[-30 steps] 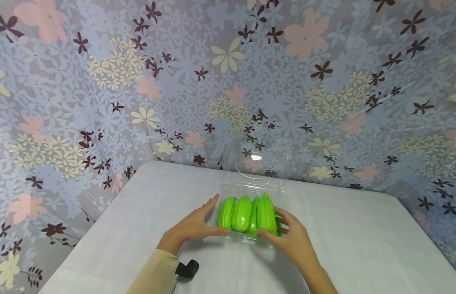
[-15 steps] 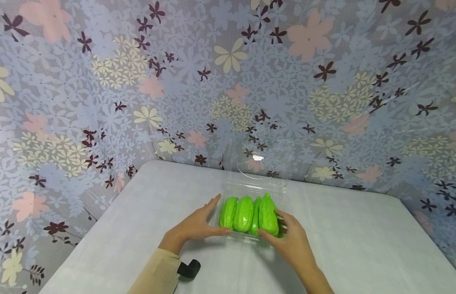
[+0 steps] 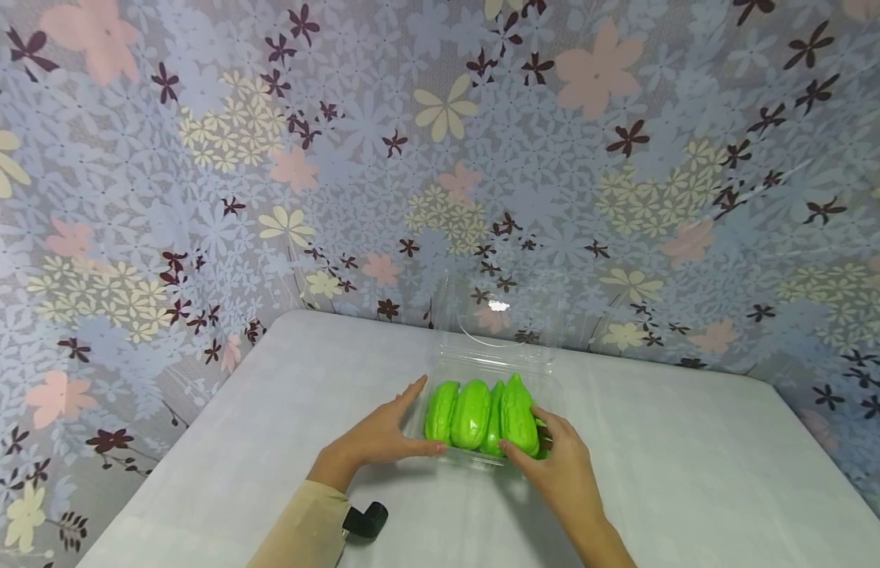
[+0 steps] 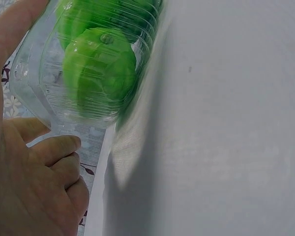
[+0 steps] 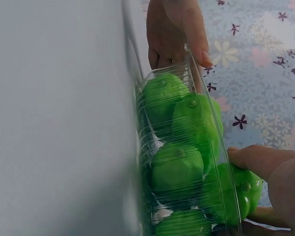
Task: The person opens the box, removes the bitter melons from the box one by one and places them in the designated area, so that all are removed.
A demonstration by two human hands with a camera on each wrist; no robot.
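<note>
Several bright green bitter melons (image 3: 471, 415), lumpy with pointed tips and plastic-looking, lie side by side in a clear plastic container (image 3: 475, 460). My left hand (image 3: 369, 432) holds the container's left end, thumb at the front rim and fingers toward the back. In the left wrist view, its lower fingers (image 4: 64, 167) are curled beside the container's corner. My right hand (image 3: 564, 465) grips the rightmost bitter melon (image 3: 518, 418), thumb at its near end and fingers along its right side. That bitter melon (image 5: 236, 191) sticks out above the rim in the right wrist view, with others beneath it.
The container's clear lid (image 3: 497, 315) stands raised at the back, against a flowered cloth backdrop (image 3: 440, 158). A white-covered table (image 3: 667, 442) lies beneath. A black device (image 3: 365, 521) sits at the left sleeve (image 3: 301, 521).
The right hand's thumb and the rightmost bitter melon have shifted slightly; the melon leans a little more. The left hand keeps its place on the container. The head view has drifted slightly.
</note>
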